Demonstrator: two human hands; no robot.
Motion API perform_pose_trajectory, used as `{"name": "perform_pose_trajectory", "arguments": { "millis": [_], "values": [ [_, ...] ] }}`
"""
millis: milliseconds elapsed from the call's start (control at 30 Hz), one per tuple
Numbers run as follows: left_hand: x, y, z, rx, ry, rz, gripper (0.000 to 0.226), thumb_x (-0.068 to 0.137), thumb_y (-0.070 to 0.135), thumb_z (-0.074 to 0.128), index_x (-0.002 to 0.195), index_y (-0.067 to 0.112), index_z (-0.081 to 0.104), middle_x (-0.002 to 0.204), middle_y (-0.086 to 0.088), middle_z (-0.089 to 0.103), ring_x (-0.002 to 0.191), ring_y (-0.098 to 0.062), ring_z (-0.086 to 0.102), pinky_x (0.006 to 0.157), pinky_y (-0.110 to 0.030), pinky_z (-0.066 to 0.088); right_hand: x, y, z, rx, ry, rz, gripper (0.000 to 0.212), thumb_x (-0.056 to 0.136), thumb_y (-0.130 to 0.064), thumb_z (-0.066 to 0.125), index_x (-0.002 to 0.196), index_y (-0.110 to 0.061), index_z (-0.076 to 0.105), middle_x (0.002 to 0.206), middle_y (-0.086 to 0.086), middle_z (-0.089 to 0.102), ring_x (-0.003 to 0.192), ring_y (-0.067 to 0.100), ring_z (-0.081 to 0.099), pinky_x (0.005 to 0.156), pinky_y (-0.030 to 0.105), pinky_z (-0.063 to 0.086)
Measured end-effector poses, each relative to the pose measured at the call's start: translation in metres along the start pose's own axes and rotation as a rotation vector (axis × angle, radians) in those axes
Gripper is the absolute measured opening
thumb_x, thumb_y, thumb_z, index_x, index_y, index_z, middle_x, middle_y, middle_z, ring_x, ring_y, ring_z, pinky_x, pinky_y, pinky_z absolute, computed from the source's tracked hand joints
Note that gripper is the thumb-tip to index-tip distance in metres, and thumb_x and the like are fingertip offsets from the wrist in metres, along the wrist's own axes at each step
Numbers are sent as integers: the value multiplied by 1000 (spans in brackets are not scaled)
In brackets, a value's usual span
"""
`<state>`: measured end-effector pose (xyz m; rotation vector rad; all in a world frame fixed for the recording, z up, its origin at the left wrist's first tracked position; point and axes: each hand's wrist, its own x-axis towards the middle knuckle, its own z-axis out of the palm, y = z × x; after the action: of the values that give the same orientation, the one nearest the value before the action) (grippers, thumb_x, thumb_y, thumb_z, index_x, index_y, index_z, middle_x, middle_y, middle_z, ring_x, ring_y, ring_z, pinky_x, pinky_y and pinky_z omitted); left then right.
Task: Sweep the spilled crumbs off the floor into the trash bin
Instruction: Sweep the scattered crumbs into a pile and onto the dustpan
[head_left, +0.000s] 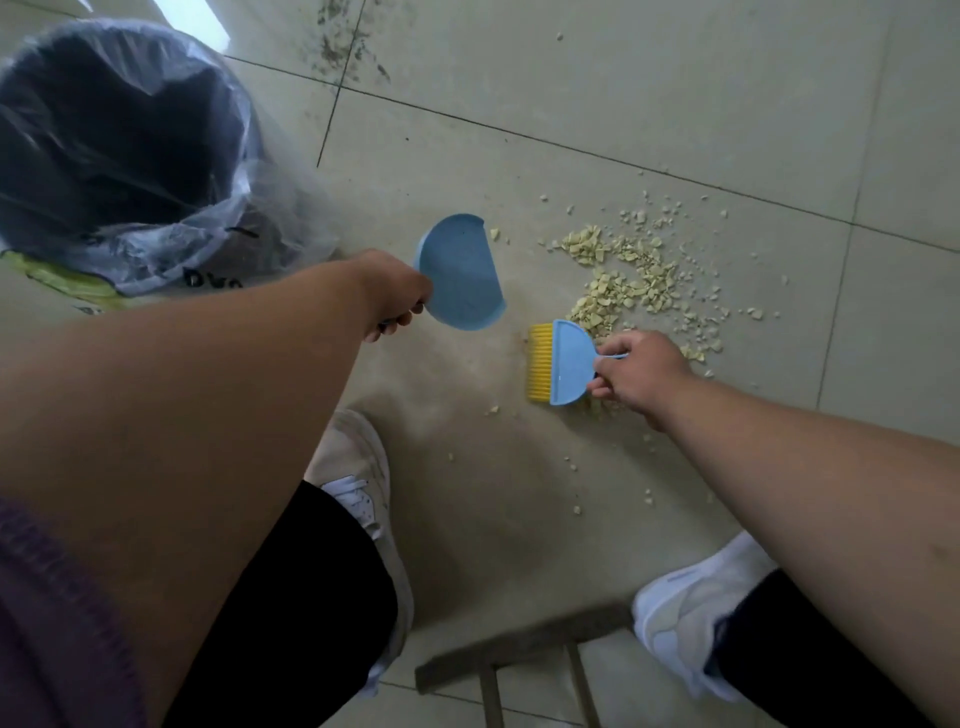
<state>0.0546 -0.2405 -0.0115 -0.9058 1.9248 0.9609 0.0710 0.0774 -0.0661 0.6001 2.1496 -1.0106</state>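
Observation:
Pale yellow crumbs (631, 280) lie heaped on the tiled floor right of centre, with loose bits scattered around and toward my feet. My left hand (395, 296) grips the handle of a small blue dustpan (460, 273), which looks empty; its open edge faces the crumbs. My right hand (641, 371) holds a small blue hand brush (563, 364) by its handle, yellow bristles pointing left, just below the heap. The trash bin (109, 135), dark and lined with a clear plastic bag, stands at the upper left.
My two feet in white shoes (363, 483) (691, 608) stand near the bottom. A wooden stool edge (519, 649) shows at the bottom centre. Dark dirty marks (345, 47) stain the tiles at the top.

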Motion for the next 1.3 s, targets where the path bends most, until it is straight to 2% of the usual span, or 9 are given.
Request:
{"name": "perform_pose_trajectory", "arguments": {
  "millis": [133, 300, 367, 467, 600, 733, 900, 1100, 1300],
  "values": [
    [2, 2, 1, 40, 31, 4, 13, 88, 17, 59, 81, 8, 63, 68, -8, 55, 50, -21, 41, 47, -24, 30, 5, 7, -14, 29, 78, 17, 12, 94, 2, 64, 106, -1, 67, 77, 23, 72, 65, 27, 75, 74, 45, 66],
    [4, -6, -2, -27, 126, -3, 14, 86, 16, 52, 82, 6, 62, 64, -9, 55, 47, -21, 40, 47, -22, 29, 0, 3, -7, 140, 74, 37, 9, 93, 1, 64, 101, 0, 66, 68, 20, 72, 66, 27, 77, 76, 44, 66],
    [3, -9, -7, -63, 172, -1, 15, 85, 17, 50, 82, 6, 60, 63, -8, 54, 45, -21, 40, 46, -21, 30, -9, -3, 1, 173, 33, 28, 7, 93, 1, 64, 98, -4, 67, 66, 18, 73, 65, 27, 77, 74, 42, 66],
    [1, -11, -15, -76, 202, -5, 15, 84, 16, 48, 82, 6, 59, 63, -8, 53, 45, -20, 41, 47, -21, 31, -30, -13, 22, 149, -117, -19, 9, 95, 4, 63, 103, 0, 65, 76, 23, 71, 61, 24, 73, 67, 36, 66],
    [-3, -12, -18, -55, 159, -20, 15, 85, 13, 44, 80, 7, 57, 61, -7, 50, 47, -19, 40, 48, -22, 29, -59, -10, 68, 25, -280, -89, 6, 97, 4, 61, 100, -1, 64, 78, 25, 67, 57, 22, 69, 58, 31, 63],
    [-3, -14, -14, -27, 126, -29, 16, 86, 15, 44, 75, 9, 54, 56, -6, 47, 44, -18, 37, 46, -20, 28, -71, 2, 104, -89, -305, -137, 7, 94, 1, 63, 93, -4, 68, 76, 24, 72, 69, 34, 77, 69, 46, 66],
    [-2, -20, -5, 12, 94, -30, 13, 83, 19, 47, 75, 11, 54, 58, -5, 49, 43, -18, 37, 46, -19, 27, -59, 8, 94, -144, -232, -135, 14, 93, -1, 62, 86, -12, 67, 73, 19, 73, 66, 30, 77, 72, 50, 66],
    [0, -19, -8, 31, 71, -19, 13, 84, 17, 46, 74, 12, 54, 58, -3, 47, 45, -18, 36, 45, -19, 26, -25, 9, 28, -108, -98, -83, 9, 97, 2, 61, 102, -2, 67, 78, 21, 70, 64, 27, 72, 77, 50, 65],
    [-1, -19, 2, 89, 34, -11, 14, 86, 17, 49, 77, 11, 58, 59, -5, 48, 47, -20, 38, 46, -21, 26, -3, 10, -22, -84, 38, -38, 10, 97, -1, 64, 105, -6, 67, 80, 23, 73, 63, 26, 73, 78, 46, 66]
  ]
}}
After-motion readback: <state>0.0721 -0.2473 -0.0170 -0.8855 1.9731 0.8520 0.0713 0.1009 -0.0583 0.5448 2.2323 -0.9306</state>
